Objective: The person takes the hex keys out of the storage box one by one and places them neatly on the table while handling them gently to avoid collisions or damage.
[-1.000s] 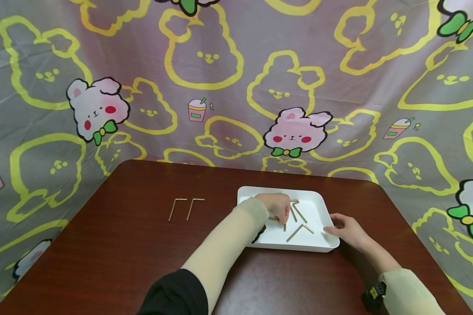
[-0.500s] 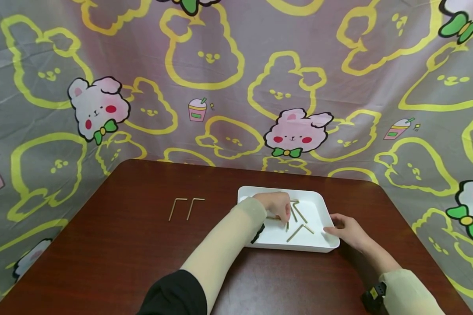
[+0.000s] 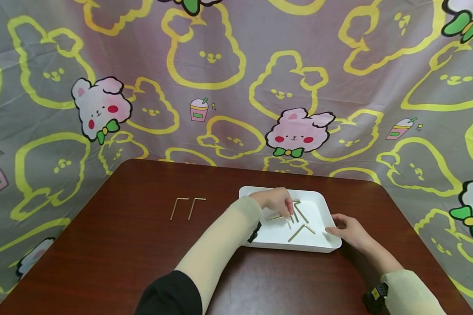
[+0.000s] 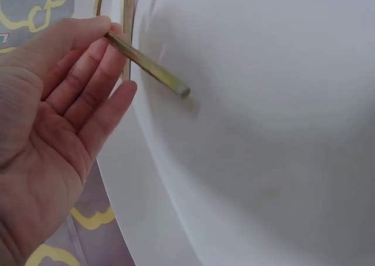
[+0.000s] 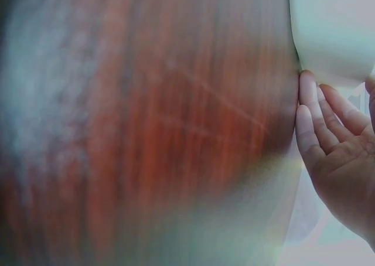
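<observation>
My left hand (image 3: pixel 277 201) is over the white tray (image 3: pixel 319 210), pinching a brass-coloured L-shaped hex key (image 4: pixel 149 67) between thumb and fingers. One end of that key points down at the tray floor in the left wrist view; its other end is hidden behind the thumb. More hex keys lie in the tray, among them one near the front (image 3: pixel 297 232). At the tray's right side, my right hand (image 3: pixel 350 229) holds the edge, thumb over the rim. The right wrist view shows its fingers (image 5: pixel 313 125) against the outside, low by the table.
Two hex keys, a left one (image 3: pixel 174 210) and a right one (image 3: pixel 192 209), lie side by side on the brown table (image 3: pixel 114 245), left of the tray. A patterned curtain (image 3: pixel 228 105) hangs behind the table's far edge.
My left hand has risen slightly and shifted right, lifting the pinched hex key off the tray floor. The right hand stays at the tray's edge.
</observation>
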Motion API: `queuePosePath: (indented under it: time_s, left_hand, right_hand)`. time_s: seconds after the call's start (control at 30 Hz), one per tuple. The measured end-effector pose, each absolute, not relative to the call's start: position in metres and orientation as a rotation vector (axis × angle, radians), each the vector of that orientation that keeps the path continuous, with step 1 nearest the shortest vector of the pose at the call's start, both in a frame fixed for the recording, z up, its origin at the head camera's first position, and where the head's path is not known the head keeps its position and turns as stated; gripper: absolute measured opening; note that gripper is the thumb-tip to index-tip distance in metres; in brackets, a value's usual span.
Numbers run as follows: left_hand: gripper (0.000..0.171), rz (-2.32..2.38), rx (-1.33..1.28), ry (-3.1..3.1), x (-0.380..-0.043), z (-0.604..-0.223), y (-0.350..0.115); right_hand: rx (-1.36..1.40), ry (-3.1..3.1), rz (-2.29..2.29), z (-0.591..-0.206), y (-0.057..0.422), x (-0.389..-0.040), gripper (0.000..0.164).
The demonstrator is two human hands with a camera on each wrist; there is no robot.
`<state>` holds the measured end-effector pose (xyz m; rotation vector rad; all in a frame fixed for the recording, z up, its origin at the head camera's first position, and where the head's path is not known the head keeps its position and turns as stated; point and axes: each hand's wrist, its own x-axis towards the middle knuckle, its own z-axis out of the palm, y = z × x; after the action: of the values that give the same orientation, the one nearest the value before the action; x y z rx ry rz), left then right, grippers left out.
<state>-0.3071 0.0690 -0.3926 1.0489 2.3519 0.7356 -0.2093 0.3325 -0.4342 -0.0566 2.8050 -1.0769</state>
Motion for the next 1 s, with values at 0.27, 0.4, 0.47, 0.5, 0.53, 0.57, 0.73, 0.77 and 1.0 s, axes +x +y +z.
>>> queuePosePath:
  time_s: [0.27,0.4,0.47,0.5,0.53,0.57,0.73,0.77,1.0]
  left_hand:
    - [0.005,0.907,1.017,2.245,-0.312,-0.386,0.06]
    - [0.008,0.982,1.0,2.21,-0.314,-0.382,0.052]
    - [0.009,1.009,0.996,2.195,-0.315,-0.38,0.048]
    - [0.009,1.018,0.996,2.189,-0.315,-0.379,0.046]
    - [0.008,1.023,0.994,2.182,-0.315,-0.379,0.044]
    - [0.008,1.03,0.997,2.175,-0.315,-0.378,0.042]
    - [0.006,1.047,1.018,2.152,-0.315,-0.371,0.034]
    - [0.006,1.052,1.02,2.148,-0.315,-0.369,0.032]
    - [0.009,1.12,0.976,2.121,-0.315,-0.354,0.016]
  right_hand:
    - [-0.035,2.8,-1.065,-0.431,0.331,-0.209,0.059]
    - [-0.025,2.794,-1.058,-0.43,0.332,-0.209,0.06]
    - [-0.024,2.792,-1.057,-0.43,0.332,-0.209,0.06]
    - [-0.025,2.793,-1.056,-0.43,0.332,-0.209,0.06]
    - [-0.025,2.792,-1.057,-0.43,0.332,-0.209,0.06]
    - [-0.026,2.79,-1.058,-0.431,0.332,-0.209,0.061]
    - [-0.039,2.793,-1.06,-0.432,0.333,-0.209,0.061]
    - [-0.042,2.795,-1.06,-0.432,0.333,-0.209,0.06]
    - [-0.045,2.796,-1.061,-0.433,0.332,-0.21,0.058]
